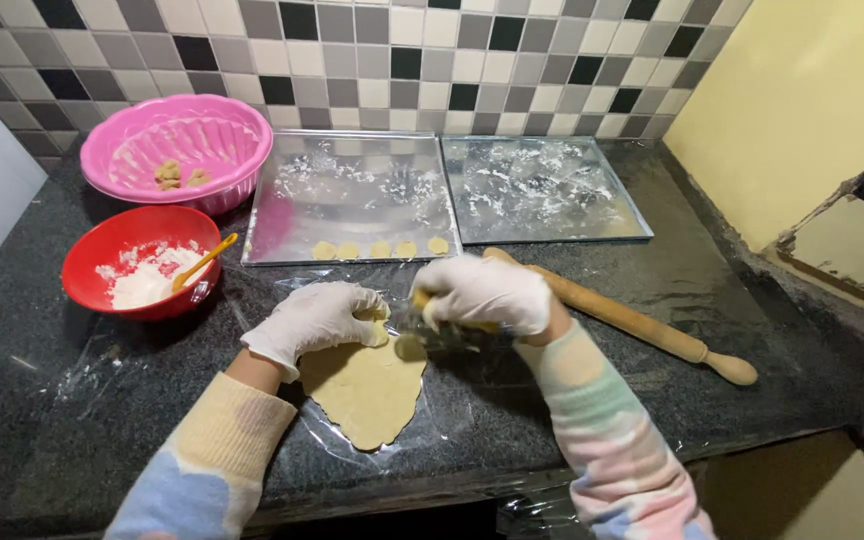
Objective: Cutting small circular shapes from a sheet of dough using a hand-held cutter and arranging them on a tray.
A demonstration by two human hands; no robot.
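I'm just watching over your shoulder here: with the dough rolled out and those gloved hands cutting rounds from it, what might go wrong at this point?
The rolled dough sheet lies on loose plastic film; pressing the cutter in the right hand may drag or crease it.

The rolling pin lies just behind the right arm; a bump might send it rolling.

The left hand rests on the dough and may dent or thin it.

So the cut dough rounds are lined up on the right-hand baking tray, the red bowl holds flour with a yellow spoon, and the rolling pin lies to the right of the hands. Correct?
Not quite. The head view shows the dough rounds along the front edge of the left tray, not the right tray, which carries only flour dusting. The red bowl with flour and yellow spoon, and the rolling pin, are as stated.
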